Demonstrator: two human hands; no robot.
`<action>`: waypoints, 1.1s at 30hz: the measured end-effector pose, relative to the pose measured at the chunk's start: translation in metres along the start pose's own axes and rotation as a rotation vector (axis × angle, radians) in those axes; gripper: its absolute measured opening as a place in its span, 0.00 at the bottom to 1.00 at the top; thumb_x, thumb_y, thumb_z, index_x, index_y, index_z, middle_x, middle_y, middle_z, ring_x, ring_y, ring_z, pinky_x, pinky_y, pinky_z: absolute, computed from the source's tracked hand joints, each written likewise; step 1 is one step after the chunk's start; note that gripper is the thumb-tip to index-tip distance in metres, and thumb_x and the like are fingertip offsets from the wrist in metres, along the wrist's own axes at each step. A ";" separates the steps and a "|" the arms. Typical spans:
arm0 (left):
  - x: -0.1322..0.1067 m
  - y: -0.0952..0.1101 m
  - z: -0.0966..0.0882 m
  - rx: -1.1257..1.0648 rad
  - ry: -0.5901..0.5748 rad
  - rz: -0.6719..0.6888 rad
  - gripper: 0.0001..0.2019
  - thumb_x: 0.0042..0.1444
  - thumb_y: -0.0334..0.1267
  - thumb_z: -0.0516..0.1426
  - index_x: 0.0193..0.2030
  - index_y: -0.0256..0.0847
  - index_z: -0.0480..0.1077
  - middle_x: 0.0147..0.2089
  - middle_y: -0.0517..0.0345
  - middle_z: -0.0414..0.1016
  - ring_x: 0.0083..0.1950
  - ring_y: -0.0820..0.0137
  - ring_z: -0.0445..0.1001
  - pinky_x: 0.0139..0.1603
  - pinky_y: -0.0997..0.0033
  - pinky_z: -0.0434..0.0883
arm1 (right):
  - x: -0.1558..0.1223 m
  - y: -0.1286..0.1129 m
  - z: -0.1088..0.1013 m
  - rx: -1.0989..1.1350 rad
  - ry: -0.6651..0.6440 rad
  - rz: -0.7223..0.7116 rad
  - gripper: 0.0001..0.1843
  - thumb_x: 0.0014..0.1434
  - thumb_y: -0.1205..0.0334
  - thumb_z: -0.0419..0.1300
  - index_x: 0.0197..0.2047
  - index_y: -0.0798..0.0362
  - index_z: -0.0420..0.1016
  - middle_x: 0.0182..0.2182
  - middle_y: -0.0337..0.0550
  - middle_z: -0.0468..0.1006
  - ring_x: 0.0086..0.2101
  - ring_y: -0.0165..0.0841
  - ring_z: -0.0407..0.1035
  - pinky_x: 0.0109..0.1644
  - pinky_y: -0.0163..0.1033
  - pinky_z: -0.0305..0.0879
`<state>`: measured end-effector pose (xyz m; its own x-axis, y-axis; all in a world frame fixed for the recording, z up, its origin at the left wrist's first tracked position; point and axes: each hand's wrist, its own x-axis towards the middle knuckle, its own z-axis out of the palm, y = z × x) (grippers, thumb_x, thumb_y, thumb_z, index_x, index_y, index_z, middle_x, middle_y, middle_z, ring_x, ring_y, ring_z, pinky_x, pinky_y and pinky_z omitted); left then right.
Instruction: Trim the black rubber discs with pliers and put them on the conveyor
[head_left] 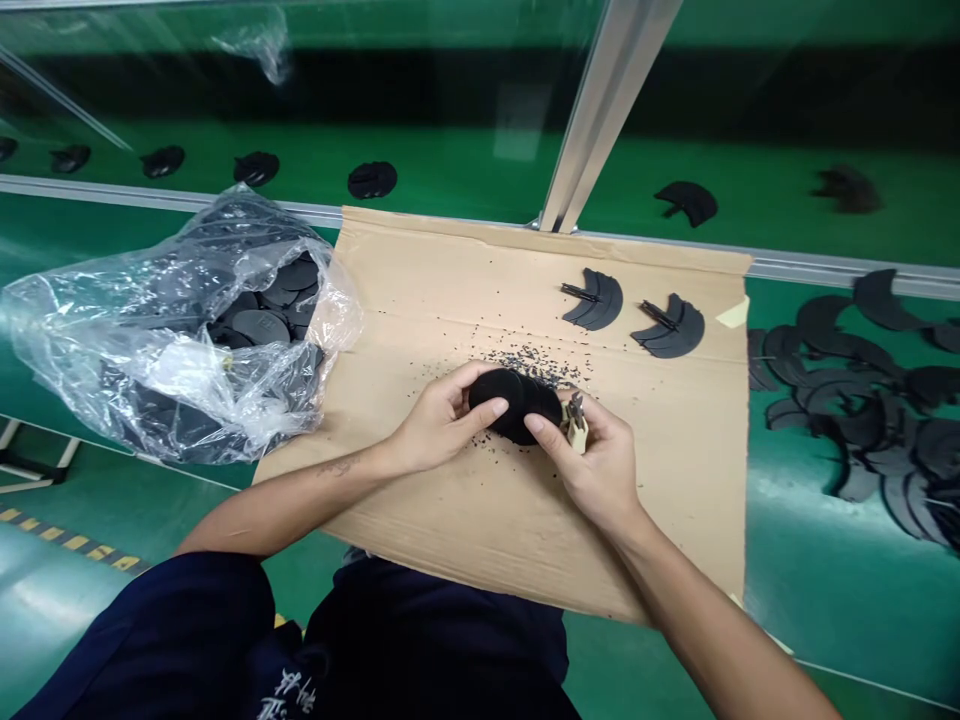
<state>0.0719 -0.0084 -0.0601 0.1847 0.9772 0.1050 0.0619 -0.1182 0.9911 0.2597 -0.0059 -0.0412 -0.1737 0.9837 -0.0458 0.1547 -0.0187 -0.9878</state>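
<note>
Between my hands, above the cardboard sheet (480, 530), is a fanned stack of round black discs (517, 402). My left hand (442, 420) grips the stack's left end, its thumb across the top disc. At the other end my right hand (592, 450) closes on the discs with thumb and fingers. A small tool with a cream handle and a dark metal end (577, 424) is tucked in that same hand; it looks like nippers, partly hidden. Tiny black scraps (525, 362) lie scattered just beyond the discs.
At left, a clear plastic bag (187, 350) holds many black discs. Two black crescent-shaped parts (600, 300) lie on the cardboard's far right. A pile of similar crescents (862, 400) covers the green table at right. Behind runs a metal-framed glass panel with a post (600, 110).
</note>
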 end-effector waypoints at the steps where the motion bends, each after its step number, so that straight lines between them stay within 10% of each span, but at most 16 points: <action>1: 0.001 0.000 -0.001 -0.015 -0.004 0.008 0.13 0.63 0.43 0.61 0.51 0.37 0.72 0.46 0.52 0.78 0.46 0.70 0.77 0.46 0.74 0.75 | 0.000 0.000 0.000 0.001 -0.011 -0.020 0.19 0.56 0.44 0.68 0.31 0.51 0.71 0.24 0.34 0.67 0.26 0.29 0.60 0.31 0.36 0.62; 12: -0.001 0.015 -0.017 0.546 -0.260 0.356 0.10 0.67 0.36 0.56 0.52 0.38 0.73 0.44 0.51 0.78 0.45 0.69 0.77 0.45 0.68 0.77 | 0.002 0.003 -0.011 -0.249 -0.035 -0.429 0.07 0.60 0.61 0.67 0.42 0.50 0.78 0.37 0.44 0.80 0.37 0.35 0.74 0.41 0.42 0.72; 22: 0.001 0.014 -0.018 0.397 -0.058 0.408 0.11 0.58 0.37 0.66 0.47 0.38 0.77 0.42 0.53 0.83 0.43 0.71 0.80 0.44 0.70 0.79 | 0.003 0.004 -0.009 -0.162 -0.064 -0.521 0.05 0.60 0.69 0.66 0.39 0.50 0.76 0.36 0.43 0.80 0.36 0.33 0.75 0.39 0.40 0.73; 33: 0.002 0.016 -0.019 0.441 -0.081 0.562 0.14 0.62 0.37 0.63 0.53 0.38 0.76 0.43 0.50 0.83 0.44 0.70 0.80 0.46 0.68 0.77 | 0.001 0.013 -0.009 -0.228 -0.061 -0.623 0.11 0.58 0.73 0.65 0.42 0.50 0.77 0.37 0.45 0.81 0.37 0.35 0.77 0.40 0.40 0.74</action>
<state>0.0544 -0.0054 -0.0423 0.3763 0.7335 0.5660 0.3232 -0.6765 0.6618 0.2703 -0.0033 -0.0522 -0.3510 0.7862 0.5085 0.2080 0.5950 -0.7763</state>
